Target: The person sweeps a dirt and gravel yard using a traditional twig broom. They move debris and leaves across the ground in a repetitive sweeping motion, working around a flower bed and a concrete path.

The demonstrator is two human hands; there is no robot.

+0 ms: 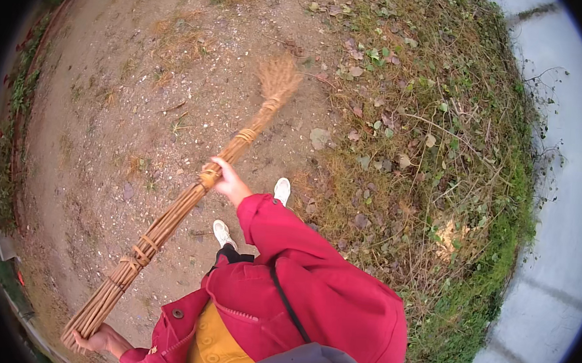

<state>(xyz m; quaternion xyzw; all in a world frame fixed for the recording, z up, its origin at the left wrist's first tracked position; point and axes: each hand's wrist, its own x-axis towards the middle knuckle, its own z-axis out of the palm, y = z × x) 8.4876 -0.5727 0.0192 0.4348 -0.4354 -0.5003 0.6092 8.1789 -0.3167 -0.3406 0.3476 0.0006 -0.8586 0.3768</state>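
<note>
A long besom (pixel 166 231) of bundled brown twigs slants across the view in front of me, bound with several bands of split cane. My left hand (pixel 100 339) grips the top end of its handle at the lower left. Farther along, my right hand (pixel 224 177) is wrapped around the bundle near a thick yellowish binding (pixel 209 177). The fine bristle head (pixel 279 74) points away from me, over bare soil beside a mass of dry plants; it looks slightly blurred. Whether the bristles touch the ground, I cannot tell.
Bare pebbly soil (pixel 97 132) spreads ahead and left. Dry grass, leaves and creepers (pixel 426 125) cover the right side, up to a pale wall (pixel 563 200). Red-flowered plants (pixel 6 161) line the far left. My white shoes (pixel 223 233) stand below the broom.
</note>
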